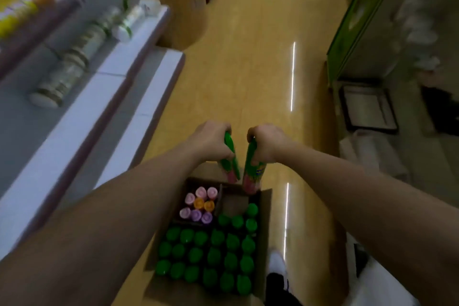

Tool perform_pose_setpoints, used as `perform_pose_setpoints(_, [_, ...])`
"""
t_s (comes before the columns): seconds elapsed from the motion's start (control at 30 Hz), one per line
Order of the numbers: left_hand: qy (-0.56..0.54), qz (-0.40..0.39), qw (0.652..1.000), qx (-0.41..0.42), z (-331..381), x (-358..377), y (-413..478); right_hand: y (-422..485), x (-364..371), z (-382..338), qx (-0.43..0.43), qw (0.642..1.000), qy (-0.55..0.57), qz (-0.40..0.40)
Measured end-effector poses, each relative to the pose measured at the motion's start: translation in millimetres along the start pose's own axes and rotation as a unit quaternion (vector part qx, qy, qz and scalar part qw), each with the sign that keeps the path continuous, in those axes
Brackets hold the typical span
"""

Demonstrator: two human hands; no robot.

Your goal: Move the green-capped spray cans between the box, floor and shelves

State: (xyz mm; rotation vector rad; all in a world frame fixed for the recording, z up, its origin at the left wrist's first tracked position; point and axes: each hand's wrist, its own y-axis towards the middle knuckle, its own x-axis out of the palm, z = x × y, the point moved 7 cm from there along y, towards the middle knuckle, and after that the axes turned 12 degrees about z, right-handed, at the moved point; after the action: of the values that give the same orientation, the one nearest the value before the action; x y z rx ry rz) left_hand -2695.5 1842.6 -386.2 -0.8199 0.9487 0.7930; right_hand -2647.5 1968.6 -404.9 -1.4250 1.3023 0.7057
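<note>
Green-capped cans (206, 256), brown box (264, 206)

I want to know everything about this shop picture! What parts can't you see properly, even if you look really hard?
- Head view: the labels on the two cans, one in the left hand, one in the right hand, are motion-blurred and partly covered by fingers.
- Bottles on the shelf at left: blurred, print unreadable.
- Cans in the cardboard box: only caps show; bodies hidden.
- Near corner of the box: covered by the left forearm.

Dim, motion-blurred shelves (82, 62) (worst left), ceiling-light glare streaking floor (293, 77), bowed edges
</note>
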Motion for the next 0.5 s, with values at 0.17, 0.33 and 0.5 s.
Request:
perform_pose_setpoints(0.17, [0.008,-0.045,0.999,-0.006,-54.7,132.7,43.8,32.2,138.3,48.3,0.023,0.999,0.045,-0.012])
perform_pose_setpoints(0.33, [-0.002,-0.061,0.998,-0.021,-108.6,259.4,57.8,55.1,263.6,81.2,0.045,0.995,0.089,-0.017])
perform_pose_setpoints(0.5, [0.003,-0.094,0.995,-0.020,-151.1,352.4,63.0,78.4,348.7,93.6,0.046,0.992,0.104,-0.050])
